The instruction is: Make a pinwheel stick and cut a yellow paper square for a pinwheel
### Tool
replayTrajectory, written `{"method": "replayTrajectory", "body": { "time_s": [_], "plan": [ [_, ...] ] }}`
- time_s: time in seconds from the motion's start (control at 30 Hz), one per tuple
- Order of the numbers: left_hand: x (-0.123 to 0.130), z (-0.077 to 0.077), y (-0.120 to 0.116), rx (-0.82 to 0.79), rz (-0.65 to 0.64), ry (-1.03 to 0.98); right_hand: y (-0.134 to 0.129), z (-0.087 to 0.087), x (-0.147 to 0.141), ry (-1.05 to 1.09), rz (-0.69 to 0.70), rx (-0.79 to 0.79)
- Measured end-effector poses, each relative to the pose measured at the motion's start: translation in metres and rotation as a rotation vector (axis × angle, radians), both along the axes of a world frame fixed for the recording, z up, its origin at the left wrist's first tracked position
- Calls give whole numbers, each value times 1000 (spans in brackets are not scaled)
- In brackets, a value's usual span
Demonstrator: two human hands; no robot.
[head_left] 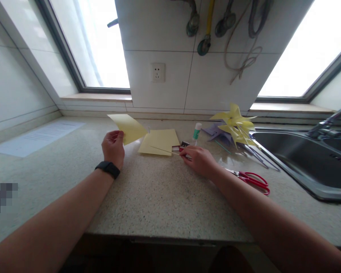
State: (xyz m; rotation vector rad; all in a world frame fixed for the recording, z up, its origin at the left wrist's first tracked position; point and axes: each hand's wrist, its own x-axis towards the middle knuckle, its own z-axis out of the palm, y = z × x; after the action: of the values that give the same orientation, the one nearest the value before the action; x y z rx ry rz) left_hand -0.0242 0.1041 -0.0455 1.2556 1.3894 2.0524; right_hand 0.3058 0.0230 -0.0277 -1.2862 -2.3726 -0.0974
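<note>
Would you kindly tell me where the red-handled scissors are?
In the head view, the scissors lie on the counter at right, between the right forearm and the sink.

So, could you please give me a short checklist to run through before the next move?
1. Yellow sheet held in the left hand: ok, raised off the counter.
2. Thin stick held in the right hand: ok, by one end.
3. Stick clear of the flat paper below: cannot tell whether they touch.
4. Glue stick upright: ok, standing behind the right hand.
5. Scissors well away from the right forearm: not ok, blades right beside it.
6. Yellow pinwheels apart from both hands: ok, near the sink.
</note>
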Motion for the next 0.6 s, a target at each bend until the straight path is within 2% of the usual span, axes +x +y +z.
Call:
{"method": "replayTrajectory", "body": {
  "time_s": [0.17, 0.4, 0.6],
  "plan": [
    [0, 0, 1, 9, 2, 2, -3, 2, -2, -47, 97, -25],
    [1, 1, -1, 16, 0, 12, 1, -2, -1, -26, 18, 18],
    [1, 2, -3, 20, 5, 12, 0, 0, -2, -63, 76, 5]
  ]
}}
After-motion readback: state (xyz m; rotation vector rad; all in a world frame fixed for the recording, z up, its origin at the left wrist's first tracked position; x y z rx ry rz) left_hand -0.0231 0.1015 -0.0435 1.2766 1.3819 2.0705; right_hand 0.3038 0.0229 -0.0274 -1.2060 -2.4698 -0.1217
